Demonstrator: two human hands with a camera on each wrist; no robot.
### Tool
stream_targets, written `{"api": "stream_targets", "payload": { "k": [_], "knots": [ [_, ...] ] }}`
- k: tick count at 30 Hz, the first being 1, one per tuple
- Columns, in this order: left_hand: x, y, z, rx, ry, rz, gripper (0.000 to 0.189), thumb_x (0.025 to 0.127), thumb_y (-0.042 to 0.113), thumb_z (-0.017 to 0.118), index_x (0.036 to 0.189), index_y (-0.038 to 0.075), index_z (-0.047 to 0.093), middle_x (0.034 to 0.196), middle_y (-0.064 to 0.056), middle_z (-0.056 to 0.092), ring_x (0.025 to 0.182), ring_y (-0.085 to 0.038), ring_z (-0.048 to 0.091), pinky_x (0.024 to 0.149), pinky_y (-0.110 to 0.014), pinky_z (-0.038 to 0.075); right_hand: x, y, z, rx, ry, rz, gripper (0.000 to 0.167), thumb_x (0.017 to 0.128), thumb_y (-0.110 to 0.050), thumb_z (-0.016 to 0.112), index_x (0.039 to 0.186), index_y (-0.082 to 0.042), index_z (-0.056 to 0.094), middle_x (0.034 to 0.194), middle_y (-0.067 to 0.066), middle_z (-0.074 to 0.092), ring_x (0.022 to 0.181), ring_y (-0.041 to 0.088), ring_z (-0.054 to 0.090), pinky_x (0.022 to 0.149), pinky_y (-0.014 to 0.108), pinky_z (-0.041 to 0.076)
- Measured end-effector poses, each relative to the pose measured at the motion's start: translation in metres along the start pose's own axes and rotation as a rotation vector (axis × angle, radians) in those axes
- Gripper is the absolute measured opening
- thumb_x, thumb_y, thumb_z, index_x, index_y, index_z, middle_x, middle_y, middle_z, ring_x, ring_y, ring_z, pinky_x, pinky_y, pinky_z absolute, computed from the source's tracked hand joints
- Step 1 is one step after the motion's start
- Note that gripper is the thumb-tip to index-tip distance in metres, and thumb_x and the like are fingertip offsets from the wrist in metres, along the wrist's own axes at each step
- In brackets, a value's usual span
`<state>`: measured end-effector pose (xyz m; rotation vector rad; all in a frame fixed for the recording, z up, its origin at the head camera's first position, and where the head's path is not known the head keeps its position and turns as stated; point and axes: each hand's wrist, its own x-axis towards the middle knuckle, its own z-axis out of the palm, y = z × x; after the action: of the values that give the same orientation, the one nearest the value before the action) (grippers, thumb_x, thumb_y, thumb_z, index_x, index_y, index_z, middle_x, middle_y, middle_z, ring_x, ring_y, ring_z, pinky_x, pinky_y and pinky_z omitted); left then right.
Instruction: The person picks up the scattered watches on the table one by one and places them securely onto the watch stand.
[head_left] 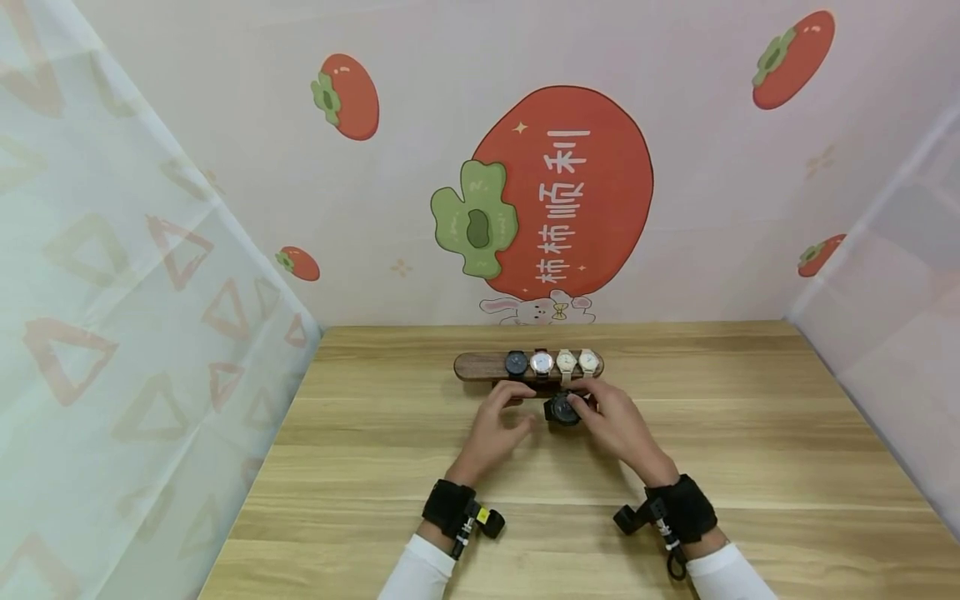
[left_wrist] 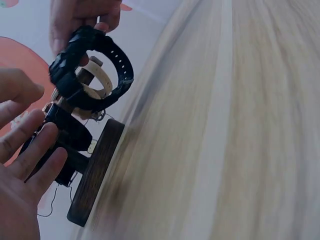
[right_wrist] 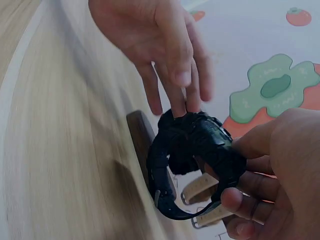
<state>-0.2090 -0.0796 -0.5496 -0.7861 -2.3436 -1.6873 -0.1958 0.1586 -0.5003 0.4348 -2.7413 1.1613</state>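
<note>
My right hand [head_left: 617,423] pinches a black wristwatch [head_left: 564,409] between thumb and fingers, in front of a dark wooden watch stand [head_left: 480,367]. In the left wrist view the watch [left_wrist: 75,70] hangs with its strap buckled into a loop, holes along the band. My left hand [head_left: 491,433] is held to the left of the watch, fingers spread and slightly bent, with nothing in them. On the stand's bar sit a black watch [head_left: 516,363], a watch with a white face [head_left: 542,362] and two cream-strapped watches, one [head_left: 566,362] beside the other [head_left: 588,362].
The stand's dark base [left_wrist: 97,172] rests on the wood-grain table [head_left: 360,500], near its back edge. Behind rises a pale backdrop [head_left: 397,208] printed with persimmons, and a patterned cloth [head_left: 150,333] hangs at the left.
</note>
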Motion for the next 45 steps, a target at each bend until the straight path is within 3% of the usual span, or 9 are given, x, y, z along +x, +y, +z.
{"api": "stream_targets", "payload": {
  "k": [6, 13, 22, 32, 40, 45],
  "knots": [
    [0.003, 0.004, 0.005, 0.015, -0.062, 0.049, 0.051, 0.091, 0.0, 0.081, 0.138, 0.012, 0.065, 0.14, -0.007, 0.061, 0.134, -0.027, 0.059, 0.115, -0.05, 0.054, 0.002, -0.006, 0.005, 0.044, 0.002, -0.018, 0.025, 0.109, -0.017, 0.062, 0.13, -0.006, 0.072, 0.119, 0.011, 0.075, 0.098, 0.021, 0.065, 0.081, 0.037, 0.053],
    [0.006, 0.008, 0.009, 0.069, -0.04, 0.056, 0.047, 0.092, 0.005, 0.082, 0.136, 0.013, 0.066, 0.136, -0.007, 0.063, 0.127, -0.026, 0.063, 0.112, -0.042, 0.056, 0.005, -0.008, 0.006, 0.067, 0.002, -0.016, 0.026, 0.11, -0.018, 0.06, 0.13, -0.007, 0.072, 0.119, 0.011, 0.075, 0.105, 0.026, 0.069, 0.085, 0.041, 0.056],
    [0.009, 0.01, 0.008, 0.006, -0.02, 0.01, 0.042, 0.095, 0.001, 0.079, 0.133, 0.01, 0.067, 0.131, -0.011, 0.064, 0.122, -0.029, 0.065, 0.106, -0.041, 0.061, 0.009, -0.008, 0.003, 0.099, -0.017, -0.007, 0.025, 0.11, -0.019, 0.061, 0.13, -0.008, 0.072, 0.105, 0.006, 0.073, 0.083, 0.015, 0.059, 0.068, 0.026, 0.048],
    [0.011, 0.01, 0.005, -0.076, 0.0, -0.045, 0.042, 0.094, -0.004, 0.075, 0.134, 0.01, 0.067, 0.133, -0.012, 0.062, 0.12, -0.03, 0.067, 0.107, -0.048, 0.06, 0.014, -0.011, 0.0, 0.171, -0.014, 0.005, 0.028, 0.109, -0.021, 0.062, 0.132, -0.01, 0.074, 0.108, 0.007, 0.076, 0.08, 0.015, 0.06, 0.064, 0.025, 0.05],
    [0.012, 0.013, 0.001, -0.093, 0.029, -0.023, 0.042, 0.095, -0.002, 0.075, 0.135, 0.012, 0.068, 0.132, -0.011, 0.064, 0.117, -0.029, 0.067, 0.105, -0.051, 0.06, 0.015, -0.013, -0.001, 0.207, -0.034, 0.013, 0.03, 0.104, -0.015, 0.069, 0.133, -0.01, 0.072, 0.097, 0.005, 0.073, 0.079, 0.014, 0.06, 0.063, 0.024, 0.049],
    [0.012, 0.013, -0.002, -0.09, 0.04, -0.018, 0.042, 0.095, -0.002, 0.075, 0.135, 0.012, 0.069, 0.132, -0.011, 0.064, 0.117, -0.029, 0.067, 0.104, -0.052, 0.06, 0.013, -0.012, -0.004, 0.195, -0.078, -0.036, 0.044, 0.096, -0.01, 0.075, 0.139, -0.008, 0.068, 0.092, 0.004, 0.068, 0.078, 0.012, 0.056, 0.064, 0.024, 0.047]
  ]
}}
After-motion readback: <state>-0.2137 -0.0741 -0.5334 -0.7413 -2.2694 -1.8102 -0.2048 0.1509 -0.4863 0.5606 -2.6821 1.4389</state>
